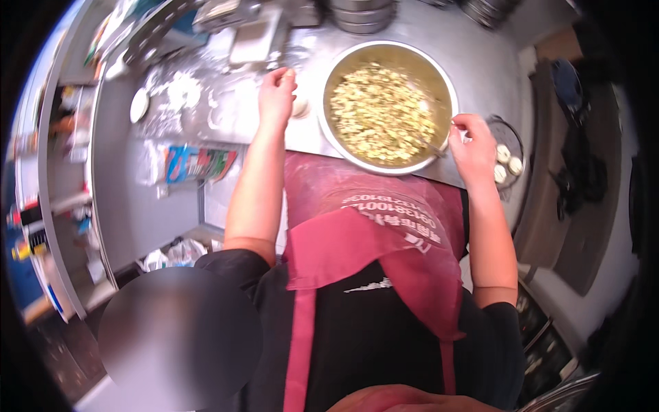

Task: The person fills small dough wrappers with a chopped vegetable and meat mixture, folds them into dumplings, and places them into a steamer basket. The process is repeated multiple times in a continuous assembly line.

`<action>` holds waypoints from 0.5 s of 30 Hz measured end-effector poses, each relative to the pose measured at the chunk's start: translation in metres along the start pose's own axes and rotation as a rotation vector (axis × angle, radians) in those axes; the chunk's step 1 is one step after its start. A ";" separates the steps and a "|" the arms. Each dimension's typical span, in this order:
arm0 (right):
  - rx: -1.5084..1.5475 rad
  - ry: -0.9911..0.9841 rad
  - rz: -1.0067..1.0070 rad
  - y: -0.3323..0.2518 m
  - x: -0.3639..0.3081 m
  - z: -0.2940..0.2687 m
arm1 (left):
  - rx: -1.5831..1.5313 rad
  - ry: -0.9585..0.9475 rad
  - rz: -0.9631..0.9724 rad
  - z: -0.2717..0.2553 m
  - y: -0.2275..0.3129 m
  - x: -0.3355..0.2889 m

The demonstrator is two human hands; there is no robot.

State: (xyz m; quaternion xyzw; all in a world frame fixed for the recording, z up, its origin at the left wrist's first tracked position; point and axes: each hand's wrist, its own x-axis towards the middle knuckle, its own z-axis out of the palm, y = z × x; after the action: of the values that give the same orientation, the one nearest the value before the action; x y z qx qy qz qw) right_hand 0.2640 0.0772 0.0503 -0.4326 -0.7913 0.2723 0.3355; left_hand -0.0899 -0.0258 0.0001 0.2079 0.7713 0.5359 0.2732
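A large steel bowl (447,82) of chopped yellow-green filling (381,113) stands on the metal counter in front of me. Left of it, my left hand (276,97) is raised with its fingers curled closed; what they hold, if anything, is hidden. A pale round piece of dough (300,106) shows just beside those fingers. My right hand (475,147) is at the bowl's right rim, fingers bent into a pinch, their contents too small to make out. A thin metal utensil (431,146) leans in the filling near that rim, its end close to the right hand.
Several white filled buns (508,163) lie on a round dark tray at the right. Flour (184,89) and a white disc (139,105) are on the left counter. Stacked steel pans (362,15) stand behind the bowl. A blue-and-red bag (199,163) lies below the left counter edge.
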 end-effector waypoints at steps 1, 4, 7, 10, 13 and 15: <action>-0.233 -0.151 -0.123 0.016 -0.002 0.021 | 0.042 0.046 0.020 -0.014 -0.010 0.006; -0.455 -0.349 -0.060 0.026 -0.002 0.041 | 0.257 0.213 0.007 -0.055 -0.078 0.035; -0.507 -0.403 0.137 0.015 -0.008 0.038 | 0.400 0.090 -0.038 -0.067 -0.108 0.055; -0.559 -0.456 0.221 0.008 -0.019 0.036 | 0.601 -0.089 0.015 -0.054 -0.123 0.070; -0.571 -0.428 0.159 0.005 -0.028 0.036 | 0.721 -0.283 -0.032 -0.049 -0.123 0.089; -0.614 -0.466 0.141 0.002 -0.036 0.035 | 0.747 -0.427 -0.126 -0.050 -0.116 0.101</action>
State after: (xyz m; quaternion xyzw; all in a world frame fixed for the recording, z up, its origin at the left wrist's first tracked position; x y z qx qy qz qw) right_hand 0.2525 0.0421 0.0166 -0.4927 -0.8593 0.1362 -0.0178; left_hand -0.2027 -0.0388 -0.1156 0.3513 0.8496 0.1474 0.3648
